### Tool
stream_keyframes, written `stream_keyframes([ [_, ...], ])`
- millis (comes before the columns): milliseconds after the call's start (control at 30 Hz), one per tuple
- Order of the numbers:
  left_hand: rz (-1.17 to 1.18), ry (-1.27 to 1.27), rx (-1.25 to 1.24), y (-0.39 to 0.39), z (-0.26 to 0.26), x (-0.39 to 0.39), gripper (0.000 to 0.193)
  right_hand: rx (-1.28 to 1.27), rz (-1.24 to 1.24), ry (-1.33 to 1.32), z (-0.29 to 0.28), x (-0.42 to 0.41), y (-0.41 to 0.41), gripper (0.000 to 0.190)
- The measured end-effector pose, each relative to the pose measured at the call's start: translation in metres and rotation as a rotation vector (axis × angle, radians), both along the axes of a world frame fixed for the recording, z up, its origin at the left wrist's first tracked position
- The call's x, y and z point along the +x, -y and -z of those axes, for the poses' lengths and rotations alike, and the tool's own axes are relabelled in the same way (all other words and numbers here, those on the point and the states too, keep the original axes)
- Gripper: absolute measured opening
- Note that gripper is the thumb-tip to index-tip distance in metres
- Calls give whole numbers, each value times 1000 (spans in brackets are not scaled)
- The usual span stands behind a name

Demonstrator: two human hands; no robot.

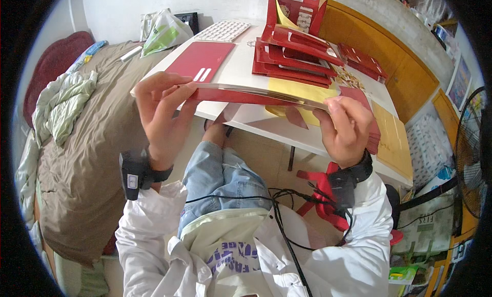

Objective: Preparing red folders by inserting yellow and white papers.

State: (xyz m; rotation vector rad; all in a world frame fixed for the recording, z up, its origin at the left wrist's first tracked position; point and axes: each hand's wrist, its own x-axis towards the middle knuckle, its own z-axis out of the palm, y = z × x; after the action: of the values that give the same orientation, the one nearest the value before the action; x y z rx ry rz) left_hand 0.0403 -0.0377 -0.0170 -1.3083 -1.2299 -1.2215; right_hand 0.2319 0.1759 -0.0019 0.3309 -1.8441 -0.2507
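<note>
A thin red piece with a strip of clear plastic (246, 91) along it stretches between my two hands, above the table's front edge. At its left end, my left hand (165, 104) pinches it between thumb and fingers. My right hand (346, 127) grips the other end the same way. Beneath it, a yellow sheet (307, 88) lies on the white table (246, 70). Just past my right hand is a stack of red pieces (373, 133). A flat red card (203, 58) with two white marks lies beyond my left hand.
Windowed red folders (292, 60) are piled at the back, near an upright red folder (298, 10). A white patterned sheet (223, 30) lies at the far left. A tan envelope (392, 139) covers the right side. Black cables (276, 197) cross my lap; a fan (471, 151) stands right.
</note>
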Motion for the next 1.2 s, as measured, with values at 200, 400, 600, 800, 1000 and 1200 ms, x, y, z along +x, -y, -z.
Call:
stream_keyframes([
  [200,-81,-26,-55,2,4,-4,34,105,-79,11,-2,-7,-1,38],
  [400,-193,-73,-191,10,-4,-3,33,55,-134,91,-2,-6,-3,36],
  [600,-291,-349,-225,-10,-14,16,41,-34,-243,128,-3,-8,4,33],
  [800,-10,-356,-321,-34,-18,38,41,-21,-330,170,1,-16,7,33],
  [1000,81,-285,-338,-33,-20,37,40,-56,-188,158,5,-5,-1,36],
  [1200,189,-260,-458,-32,-29,42,30,-228,-229,212,11,-3,-1,33],
])
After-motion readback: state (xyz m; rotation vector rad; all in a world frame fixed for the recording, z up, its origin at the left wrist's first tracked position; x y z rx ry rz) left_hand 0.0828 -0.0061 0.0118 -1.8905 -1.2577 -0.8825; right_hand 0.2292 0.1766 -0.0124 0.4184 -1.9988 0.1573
